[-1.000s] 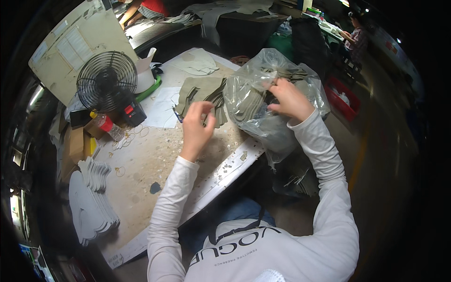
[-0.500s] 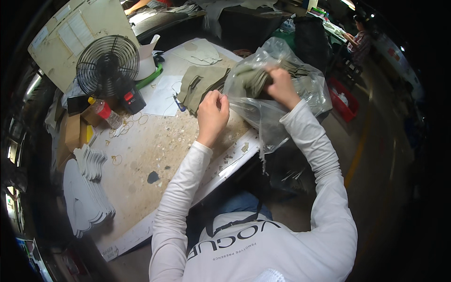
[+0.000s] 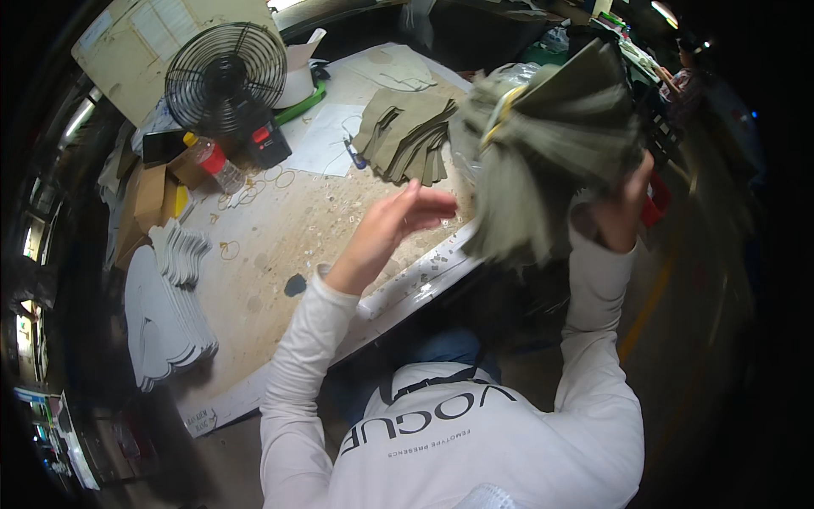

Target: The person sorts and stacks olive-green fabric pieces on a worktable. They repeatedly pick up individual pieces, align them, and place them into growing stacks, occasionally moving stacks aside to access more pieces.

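Observation:
A bundle of olive-green fabric pieces [image 3: 551,144], bound with a yellow band [image 3: 502,114], is lifted at the right of the table and blurred by motion. My right hand [image 3: 626,204] grips its right side, the fingers partly hidden and smeared. My left hand [image 3: 394,225] hovers over the table's front part, fingers stretched out and holding nothing. Just beyond it lies a fanned pile of olive cut pieces [image 3: 407,127]. Behind the bundle, mostly covered, shows part of a clear plastic bag [image 3: 465,140].
On the table [image 3: 246,314] stand a black fan [image 3: 225,85], a bottle with a red label [image 3: 212,161] and a cardboard box [image 3: 144,208]. Grey-white cut pieces [image 3: 174,297] are stacked at left. Rubber bands [image 3: 229,248] and scraps lie about. Another person [image 3: 681,81] sits far right.
My right hand has brought the olive bundle up out of the plastic bag and to the right. My left hand has let go of the bag's edge and opened. The view has shifted slightly.

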Tool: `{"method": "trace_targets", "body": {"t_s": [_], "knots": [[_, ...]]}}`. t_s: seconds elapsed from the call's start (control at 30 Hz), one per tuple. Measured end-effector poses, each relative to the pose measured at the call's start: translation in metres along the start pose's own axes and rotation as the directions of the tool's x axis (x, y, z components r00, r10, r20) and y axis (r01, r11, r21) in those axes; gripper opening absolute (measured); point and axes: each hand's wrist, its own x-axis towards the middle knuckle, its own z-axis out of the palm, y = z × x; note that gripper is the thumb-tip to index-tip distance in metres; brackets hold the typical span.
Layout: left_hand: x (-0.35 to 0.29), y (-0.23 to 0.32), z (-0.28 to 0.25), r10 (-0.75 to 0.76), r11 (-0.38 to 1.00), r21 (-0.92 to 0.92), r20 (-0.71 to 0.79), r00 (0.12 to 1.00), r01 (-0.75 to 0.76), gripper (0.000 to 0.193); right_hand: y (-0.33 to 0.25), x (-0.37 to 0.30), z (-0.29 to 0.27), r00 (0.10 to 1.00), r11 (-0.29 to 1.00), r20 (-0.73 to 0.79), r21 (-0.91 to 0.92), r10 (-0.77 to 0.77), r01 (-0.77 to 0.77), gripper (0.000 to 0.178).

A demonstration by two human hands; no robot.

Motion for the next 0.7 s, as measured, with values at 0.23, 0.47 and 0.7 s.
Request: {"method": "trace_targets", "body": {"t_s": [0.23,0.47,0.7], "knots": [[-0.117,0.007,-0.014,0.030,0.763,-0.625,-0.224,0.974,-0.167,0.071,-0.021,-0.047,0.144,0.852,0.968,0.460,0.131,-0.249,0.213,0.059],[-0.228,0.001,-0.062,0.008,0.963,-0.150,-0.813,0.583,-0.224,0.048,-0.039,-0.083,0.266,0.673,0.857,0.537,0.386,-0.509,0.341,0.063],[-0.266,-0.009,-0.083,0.456,0.811,0.519,-0.850,0.263,0.269,0.063,-0.033,-0.093,0.288,0.701,0.893,0.625,0.448,-0.343,0.037,0.037]]}}
